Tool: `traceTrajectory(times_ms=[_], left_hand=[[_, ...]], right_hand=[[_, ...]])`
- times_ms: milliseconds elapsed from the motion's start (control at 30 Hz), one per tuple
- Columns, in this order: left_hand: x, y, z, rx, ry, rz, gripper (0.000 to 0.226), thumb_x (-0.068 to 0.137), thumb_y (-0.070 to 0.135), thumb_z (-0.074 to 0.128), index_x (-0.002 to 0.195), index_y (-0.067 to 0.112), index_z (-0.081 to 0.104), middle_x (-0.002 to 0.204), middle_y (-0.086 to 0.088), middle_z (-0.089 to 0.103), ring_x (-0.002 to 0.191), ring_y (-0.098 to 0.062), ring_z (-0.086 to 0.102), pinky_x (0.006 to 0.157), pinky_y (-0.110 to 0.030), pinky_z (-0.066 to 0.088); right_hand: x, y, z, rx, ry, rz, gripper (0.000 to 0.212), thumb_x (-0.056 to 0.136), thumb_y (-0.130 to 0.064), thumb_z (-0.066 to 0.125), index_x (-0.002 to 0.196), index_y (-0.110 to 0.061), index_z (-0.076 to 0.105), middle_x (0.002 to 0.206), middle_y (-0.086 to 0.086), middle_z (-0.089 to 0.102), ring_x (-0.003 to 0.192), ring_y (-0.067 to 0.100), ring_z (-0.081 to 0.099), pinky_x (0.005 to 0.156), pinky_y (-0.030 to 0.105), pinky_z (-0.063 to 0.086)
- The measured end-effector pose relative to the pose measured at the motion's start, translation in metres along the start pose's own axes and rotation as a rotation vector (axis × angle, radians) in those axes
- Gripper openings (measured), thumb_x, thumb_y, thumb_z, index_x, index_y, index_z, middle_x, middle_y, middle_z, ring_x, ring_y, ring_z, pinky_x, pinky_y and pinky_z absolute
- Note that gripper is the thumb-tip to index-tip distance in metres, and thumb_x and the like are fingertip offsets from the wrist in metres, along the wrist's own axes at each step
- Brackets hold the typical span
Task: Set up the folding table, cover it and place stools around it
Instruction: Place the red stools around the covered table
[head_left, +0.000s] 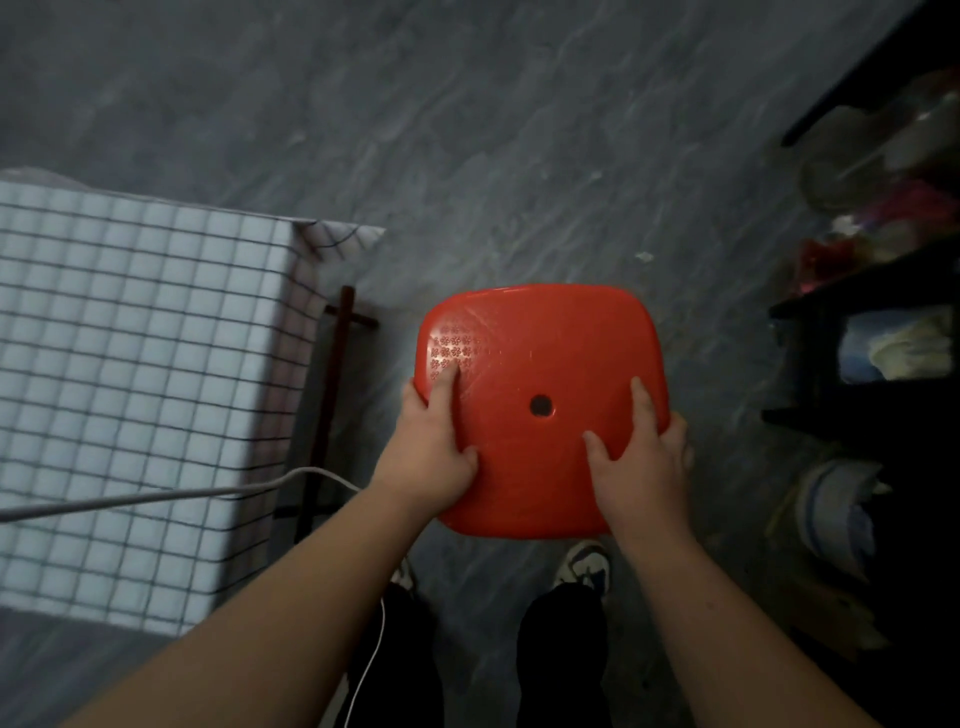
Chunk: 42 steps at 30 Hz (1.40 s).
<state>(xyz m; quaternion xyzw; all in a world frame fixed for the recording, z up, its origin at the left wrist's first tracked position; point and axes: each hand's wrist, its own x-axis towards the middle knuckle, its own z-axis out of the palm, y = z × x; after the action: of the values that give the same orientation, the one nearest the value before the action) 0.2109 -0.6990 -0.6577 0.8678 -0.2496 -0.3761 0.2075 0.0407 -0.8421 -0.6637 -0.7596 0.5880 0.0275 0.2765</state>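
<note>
A red plastic stool (540, 353) with a round hole in its seat sits in front of me, seen from above. My left hand (431, 441) grips the seat's left near edge, thumb and fingers spread on top. My right hand (641, 457) grips the right near edge the same way. The stool's legs are hidden under the seat. To the left stands the folding table (130, 364), covered with a pale cloth with a dark grid pattern. A dark table leg (327, 405) shows beside the hanging cloth.
Grey marbled floor (467, 156) stretches ahead. A dark shelf unit (857, 364) with cluttered items lines the right side. A white cable (156, 499) crosses the table corner. My feet in sneakers (584, 564) are just below the stool.
</note>
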Motion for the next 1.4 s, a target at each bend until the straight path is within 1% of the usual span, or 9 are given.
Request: traceTrajectory(times_ms=[167, 267, 400, 567, 700, 967, 1167, 1300, 1400], left_hand=[[0.000, -0.059, -0.040, 0.008, 0.002, -0.070, 0.103, 0.079, 0.026, 0.069, 0.150, 0.049, -0.001, 0.161, -0.009, -0.001, 0.128, -0.040, 0.049, 0.101, -0.048, 0.048], [0.002, -0.088, -0.056, 0.005, 0.008, -0.082, 0.103, 0.079, 0.027, 0.070, 0.150, 0.049, -0.001, 0.161, -0.010, -0.001, 0.124, -0.038, 0.052, 0.100, -0.044, 0.048], [-0.001, -0.120, -0.068, -0.004, -0.002, -0.100, 0.103, 0.078, 0.028, 0.070, 0.149, 0.049, -0.002, 0.160, -0.009, 0.001, 0.120, -0.037, 0.055, 0.097, -0.047, 0.051], [-0.009, -0.151, -0.079, -0.036, -0.009, -0.117, 0.103, 0.080, 0.025, 0.073, 0.149, 0.050, 0.000, 0.161, -0.004, 0.002, 0.127, -0.034, 0.050, 0.102, -0.045, 0.049], [-0.013, -0.167, -0.081, -0.042, -0.025, -0.117, 0.104, 0.079, 0.024, 0.073, 0.148, 0.052, 0.001, 0.162, -0.003, 0.000, 0.132, -0.034, 0.045, 0.105, -0.046, 0.046], [-0.018, -0.186, -0.070, -0.037, -0.049, -0.106, 0.103, 0.083, 0.027, 0.072, 0.149, 0.052, -0.002, 0.163, -0.001, -0.010, 0.141, -0.034, 0.035, 0.110, -0.046, 0.042], [-0.019, -0.175, -0.066, -0.019, -0.080, -0.189, 0.099, 0.086, 0.021, 0.065, 0.150, 0.051, -0.005, 0.162, -0.009, -0.024, 0.150, -0.036, 0.012, 0.112, -0.048, 0.037], [-0.039, -0.154, -0.081, 0.037, -0.025, -0.224, 0.088, 0.090, 0.021, 0.055, 0.155, 0.040, 0.001, 0.165, -0.009, -0.013, 0.149, -0.033, 0.013, 0.112, -0.052, 0.036], [-0.073, -0.133, -0.106, 0.037, 0.062, -0.226, 0.081, 0.091, 0.025, 0.053, 0.156, 0.032, 0.007, 0.166, -0.009, -0.001, 0.150, -0.031, 0.014, 0.116, -0.052, 0.031]], right_hand=[[-0.020, -0.046, 0.040, -0.004, -0.058, -0.061, 0.081, 0.086, -0.043, 0.067, 0.153, -0.041, 0.022, 0.145, 0.020, 0.033, 0.129, 0.042, 0.038, 0.109, 0.050, 0.036], [-0.029, -0.068, 0.061, -0.006, -0.096, -0.074, 0.080, 0.086, -0.041, 0.067, 0.152, -0.042, 0.021, 0.146, 0.020, 0.033, 0.132, 0.041, 0.036, 0.109, 0.049, 0.036], [-0.044, -0.089, 0.082, -0.026, -0.111, -0.093, 0.080, 0.087, -0.039, 0.068, 0.153, -0.039, 0.022, 0.146, 0.022, 0.032, 0.132, 0.041, 0.035, 0.110, 0.048, 0.034], [-0.066, -0.101, 0.101, -0.061, -0.141, -0.113, 0.082, 0.087, -0.040, 0.067, 0.152, -0.041, 0.018, 0.144, 0.021, 0.032, 0.127, 0.041, 0.039, 0.107, 0.052, 0.038], [-0.076, -0.104, 0.113, -0.055, -0.172, -0.085, 0.084, 0.088, -0.037, 0.068, 0.154, -0.041, 0.016, 0.146, 0.023, 0.029, 0.130, 0.042, 0.037, 0.109, 0.049, 0.034], [-0.087, -0.096, 0.127, -0.056, -0.172, -0.099, 0.082, 0.089, -0.035, 0.068, 0.155, -0.037, 0.019, 0.147, 0.026, 0.028, 0.131, 0.042, 0.034, 0.112, 0.049, 0.030], [-0.088, -0.094, 0.126, -0.086, -0.208, -0.108, 0.083, 0.091, -0.036, 0.064, 0.156, -0.037, 0.013, 0.146, 0.026, 0.028, 0.131, 0.042, 0.035, 0.111, 0.049, 0.033], [-0.093, -0.107, 0.103, -0.170, -0.275, -0.155, 0.080, 0.092, -0.036, 0.061, 0.157, -0.031, 0.014, 0.159, 0.025, 0.012, 0.144, 0.041, 0.020, 0.117, 0.049, 0.023], [-0.111, -0.136, 0.063, -0.191, -0.227, -0.315, 0.075, 0.089, -0.032, 0.061, 0.155, -0.025, 0.026, 0.159, 0.023, 0.020, 0.143, 0.040, 0.025, 0.117, 0.049, 0.025]])
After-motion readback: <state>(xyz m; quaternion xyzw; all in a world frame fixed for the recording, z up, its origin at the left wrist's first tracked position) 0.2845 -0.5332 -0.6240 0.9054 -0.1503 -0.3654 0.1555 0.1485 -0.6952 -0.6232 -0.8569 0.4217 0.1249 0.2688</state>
